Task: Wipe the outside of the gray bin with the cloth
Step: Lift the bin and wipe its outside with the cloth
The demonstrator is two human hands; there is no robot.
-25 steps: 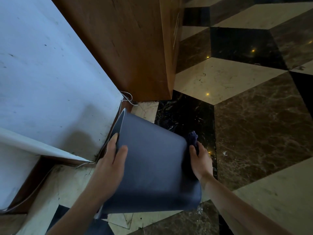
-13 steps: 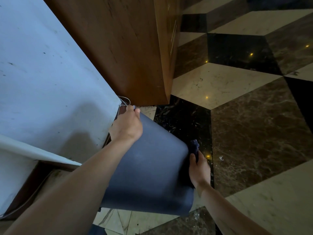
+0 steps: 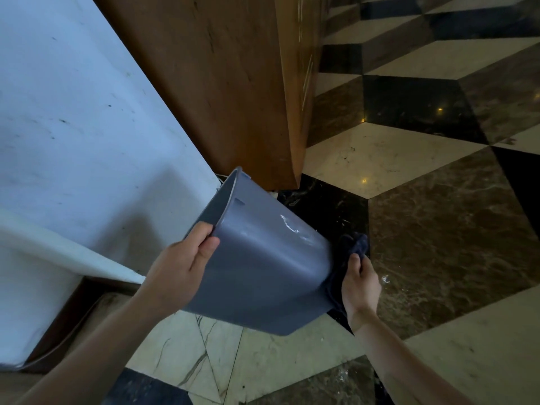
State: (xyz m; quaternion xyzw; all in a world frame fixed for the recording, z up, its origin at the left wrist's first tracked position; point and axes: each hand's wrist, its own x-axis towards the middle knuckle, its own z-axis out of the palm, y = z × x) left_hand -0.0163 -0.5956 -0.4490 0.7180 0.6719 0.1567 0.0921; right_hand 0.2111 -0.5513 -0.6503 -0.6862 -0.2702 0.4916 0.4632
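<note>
The gray bin [image 3: 263, 267] is tipped on its side above the floor, its open mouth facing up and left toward the wall. My left hand [image 3: 178, 270] grips the bin's rim, thumb on the outer wall. A dark blue cloth [image 3: 355, 247] is pressed against the bin's base end at the right. My right hand [image 3: 361, 283] holds that cloth against the bin. A wet streak shines on the bin's upper side.
A wooden cabinet [image 3: 228, 83] stands just behind the bin. A white wall [image 3: 73, 141] runs along the left, with a dark skirting and a thin cable at its foot. Patterned marble floor [image 3: 438, 214] spreads to the right and front.
My left hand left the far rim and now grips the near rim. The bin has turned, so its open mouth and rim show. The right hand stays on the cloth at the base.
</note>
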